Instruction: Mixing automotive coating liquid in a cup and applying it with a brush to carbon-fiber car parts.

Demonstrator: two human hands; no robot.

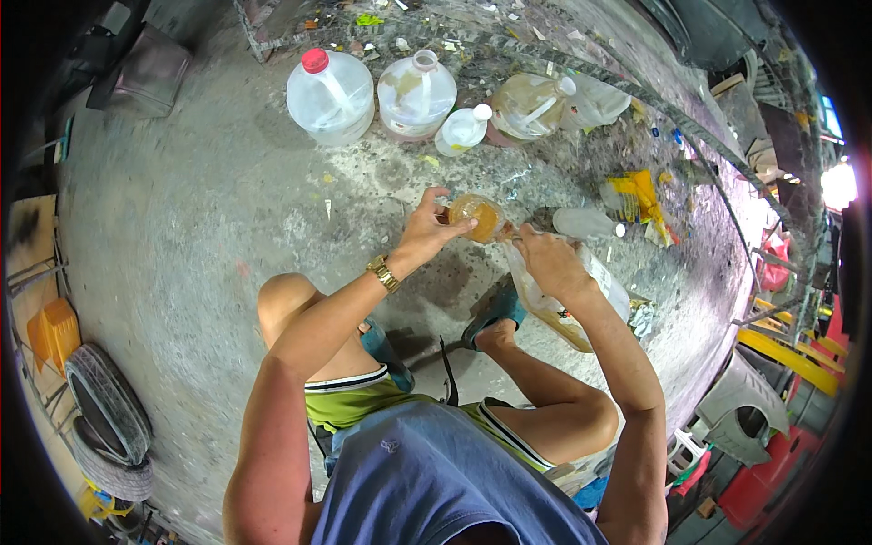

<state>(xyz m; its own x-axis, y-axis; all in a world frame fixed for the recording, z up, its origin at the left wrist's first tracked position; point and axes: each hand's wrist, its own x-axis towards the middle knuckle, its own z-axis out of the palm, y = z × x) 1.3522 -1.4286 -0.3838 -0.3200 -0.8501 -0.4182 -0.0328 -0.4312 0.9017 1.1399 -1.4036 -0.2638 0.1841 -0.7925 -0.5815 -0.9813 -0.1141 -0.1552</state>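
My left hand [429, 229] grips a small clear plastic bottle [480, 216] of orange-brown liquid, held tipped on its side above the concrete floor. My right hand [545, 262] holds the neck of a larger clear plastic jug [581, 318] that leans on the floor with amber liquid pooled at its lower end. The small bottle's mouth points at the jug's opening, and the two hands almost touch. A gold watch sits on my left wrist. My bare knees and blue sandals show below the hands.
Several big plastic jugs stand at the far side: one with a red cap [329, 86], one stained [416, 94], a small white bottle [461, 130], another tilted jug [536, 103]. A clear bottle [586, 222] and yellow wrapper [640, 195] lie right. Tyres [109, 413] lie left.
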